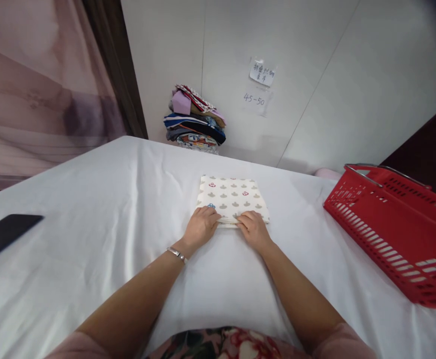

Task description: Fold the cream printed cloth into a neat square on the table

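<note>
In the head view, a folded cloth (232, 195), cream with rows of grey motifs and a few red and blue ones, was seen laid flat on a white-covered table (86, 214). Its near edge was taken by both hands: the left hand (201, 227) was set at its near left corner, and the right hand (254, 229) was placed a little in from its near right corner. The fingers of each were curled over that edge, and a gap was left between the hands, where stacked layers were shown. By such a paired hold, it was judged, the layers were kept level and the cloth was stopped from skewing. Whether the thumbs were tucked underneath could not be told. A bracelet (177, 254) was worn on the left wrist.

Well to the right of the cloth, a red basket (408, 212) was stood, probably so that it was within reach without the folding space being crowded. Well to the left, a dark flat object (4, 234) was laid, apparently out of the way. Beyond the cloth, a pile of fabrics (197, 119) was stacked past the far table edge, against the wall (307, 50).
</note>
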Demonstrator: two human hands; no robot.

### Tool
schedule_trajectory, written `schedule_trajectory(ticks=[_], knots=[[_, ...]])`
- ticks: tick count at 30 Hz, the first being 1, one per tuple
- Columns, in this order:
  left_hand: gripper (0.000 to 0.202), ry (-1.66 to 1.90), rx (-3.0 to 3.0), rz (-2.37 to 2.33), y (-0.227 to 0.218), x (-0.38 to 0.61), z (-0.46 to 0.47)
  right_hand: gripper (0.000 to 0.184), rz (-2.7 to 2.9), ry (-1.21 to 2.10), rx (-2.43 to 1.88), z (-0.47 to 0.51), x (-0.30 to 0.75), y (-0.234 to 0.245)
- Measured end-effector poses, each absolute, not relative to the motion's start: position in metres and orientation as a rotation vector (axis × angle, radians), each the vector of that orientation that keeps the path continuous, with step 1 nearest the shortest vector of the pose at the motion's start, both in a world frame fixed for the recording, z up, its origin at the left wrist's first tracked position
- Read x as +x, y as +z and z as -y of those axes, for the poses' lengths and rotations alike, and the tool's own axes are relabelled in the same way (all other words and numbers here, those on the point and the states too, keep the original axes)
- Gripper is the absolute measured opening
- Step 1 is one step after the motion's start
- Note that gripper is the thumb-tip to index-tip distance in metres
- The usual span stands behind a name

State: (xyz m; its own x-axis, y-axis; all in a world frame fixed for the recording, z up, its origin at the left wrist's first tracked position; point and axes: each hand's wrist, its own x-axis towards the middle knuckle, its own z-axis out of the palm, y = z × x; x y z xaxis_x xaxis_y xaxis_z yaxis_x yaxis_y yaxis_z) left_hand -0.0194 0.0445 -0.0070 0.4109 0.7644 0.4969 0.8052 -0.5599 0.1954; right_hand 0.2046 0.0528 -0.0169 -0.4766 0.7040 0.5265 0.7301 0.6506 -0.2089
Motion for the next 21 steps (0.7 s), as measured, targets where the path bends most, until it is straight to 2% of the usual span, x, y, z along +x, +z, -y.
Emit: schedule_trajectory(ticks=[16, 21], knots=[[0.029, -0.9, -2.502, 1.496, -0.006, -0.029, -0.044, 0.013, 2.264, -0.028, -1.123, -0.056, 0.204, -0.02], [0.026, -0.884, -2.46, 1.528, -0.004, -0.035, -0.045, 0.012, 2.255, 0.001, -1.113, -0.057, 0.205, -0.021]])
